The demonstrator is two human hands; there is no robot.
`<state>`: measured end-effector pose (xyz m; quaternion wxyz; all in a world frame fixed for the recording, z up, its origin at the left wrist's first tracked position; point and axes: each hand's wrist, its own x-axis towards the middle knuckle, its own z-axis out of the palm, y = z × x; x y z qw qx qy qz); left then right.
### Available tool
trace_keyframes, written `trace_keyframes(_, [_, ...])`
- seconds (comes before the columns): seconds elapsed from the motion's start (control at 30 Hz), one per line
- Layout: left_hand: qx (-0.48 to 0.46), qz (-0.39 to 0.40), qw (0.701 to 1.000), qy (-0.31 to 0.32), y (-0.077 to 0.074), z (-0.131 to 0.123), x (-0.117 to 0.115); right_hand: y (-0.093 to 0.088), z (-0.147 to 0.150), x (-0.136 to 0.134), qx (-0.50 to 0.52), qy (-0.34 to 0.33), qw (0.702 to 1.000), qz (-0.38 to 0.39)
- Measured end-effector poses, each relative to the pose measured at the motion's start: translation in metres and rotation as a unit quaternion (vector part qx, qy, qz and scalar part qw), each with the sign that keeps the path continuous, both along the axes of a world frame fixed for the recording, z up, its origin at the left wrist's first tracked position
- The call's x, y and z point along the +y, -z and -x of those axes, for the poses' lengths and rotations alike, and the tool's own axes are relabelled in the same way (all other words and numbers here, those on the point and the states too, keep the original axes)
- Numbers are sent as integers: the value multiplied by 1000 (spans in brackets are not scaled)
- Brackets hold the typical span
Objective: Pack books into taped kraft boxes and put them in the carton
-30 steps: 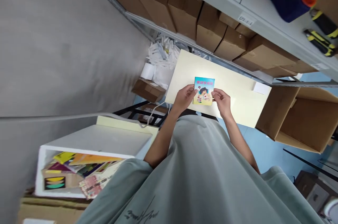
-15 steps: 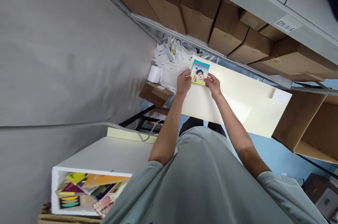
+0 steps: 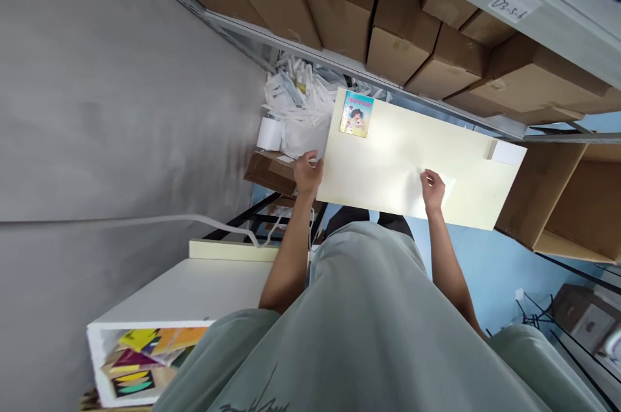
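A small picture book with a blue and yellow cover lies flat at the far left corner of the cream tabletop. My left hand is just off the table's left edge, its fingers loosely curved and apart, holding nothing. Over the middle of the table, my right hand has its thumb and fingertips pinched together at the edge of a thin translucent sheet. The hand covers part of this sheet, so its full shape is hidden. At the table's right end sits a white block-like stack.
Beyond the table, a shelf holds several cardboard boxes. White plastic bags are heaped at the far left, near a white roll and a small carton. An open carton stands right. A white bin contains colourful booklets.
Both hands have let go of the picture book, which now lies on the table. My left hand has drawn back to the table's left edge; my right hand has moved right to the translucent sheet.
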<state>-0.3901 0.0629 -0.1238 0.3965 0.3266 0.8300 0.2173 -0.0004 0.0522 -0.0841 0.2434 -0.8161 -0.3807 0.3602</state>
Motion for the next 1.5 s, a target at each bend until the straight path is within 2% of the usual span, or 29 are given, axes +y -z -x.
trace_keyframes(0.1, [39,50,997,35,3,-5,-21,-7,-51,-44,-146,98,982,69])
trace_keyframes(0.17, [54,63,995,50,5,-11,-29,-5,-69,-63,-196,128,964,123])
trace_keyframes(0.27, [95,69,991,59,7,-20,-31,7,-77,-75,-208,122,958,153])
trace_keyframes(0.43, [156,85,984,35,1,-28,-28,27,-76,-79,-180,85,972,128])
trace_keyframes(0.53, [188,95,977,26,-13,-39,-30,23,-89,-84,-151,69,981,104])
trace_keyframes(0.63, [200,86,975,34,-36,-64,-38,7,-119,-88,-117,59,989,69])
trace_keyframes(0.8, [209,75,974,42,-75,-128,-50,-27,-192,-85,-87,78,992,43])
trace_keyframes(0.93, [206,63,975,49,-91,-183,-53,-40,-259,-81,-99,108,989,28])
trace_keyframes(1.07, [205,49,974,84,-89,-229,-51,-36,-319,-82,-108,121,986,25])
trace_keyframes(1.2, [210,67,968,120,-77,-261,-47,-21,-360,-83,-113,107,986,63])
trace_keyframes(1.33, [206,112,960,152,-64,-277,-44,-3,-376,-82,-109,92,984,103])
trace_keyframes(1.5, [195,129,954,186,-47,-281,-50,10,-382,-81,-112,98,982,117])
